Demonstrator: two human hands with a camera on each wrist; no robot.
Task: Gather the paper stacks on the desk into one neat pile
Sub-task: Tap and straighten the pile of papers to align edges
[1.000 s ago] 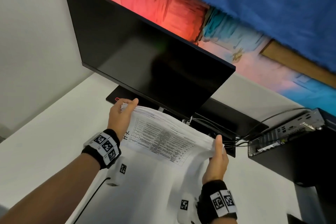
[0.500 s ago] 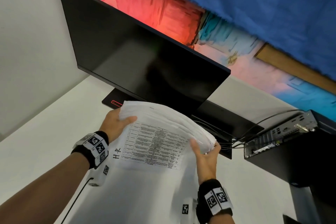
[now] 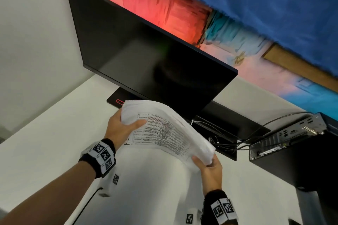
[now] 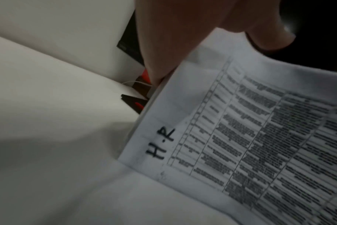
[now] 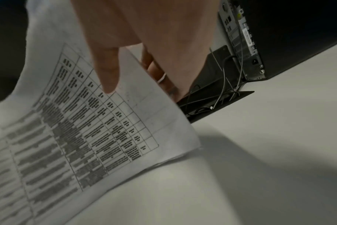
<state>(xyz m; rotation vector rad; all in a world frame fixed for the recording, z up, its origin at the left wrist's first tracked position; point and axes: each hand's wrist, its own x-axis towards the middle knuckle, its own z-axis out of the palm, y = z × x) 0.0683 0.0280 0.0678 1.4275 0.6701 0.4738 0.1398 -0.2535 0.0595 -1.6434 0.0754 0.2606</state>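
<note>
A thick stack of printed paper (image 3: 164,129) stands tilted above the white desk (image 3: 45,133), its top sheet a table of text marked "H.P" (image 4: 160,144). My left hand (image 3: 124,127) grips its left edge, thumb on the top sheet and fingers behind. My right hand (image 3: 206,164) grips the lower right corner, thumb (image 5: 108,68) on the printed sheet and fingers underneath. The stack (image 5: 96,121) bows upward between both hands. Its lower edge is near the desk; contact is hidden.
A black monitor (image 3: 146,51) stands just behind the stack on a black base (image 3: 117,99). A black computer case (image 3: 292,144) with loose cables (image 3: 225,142) sits at the right. White wall at the left, a coloured hanging behind.
The stack has been lifted and tipped up toward me. My left thumb has come onto the top sheet, and my right hand has moved from the side edge to the lower right corner.
</note>
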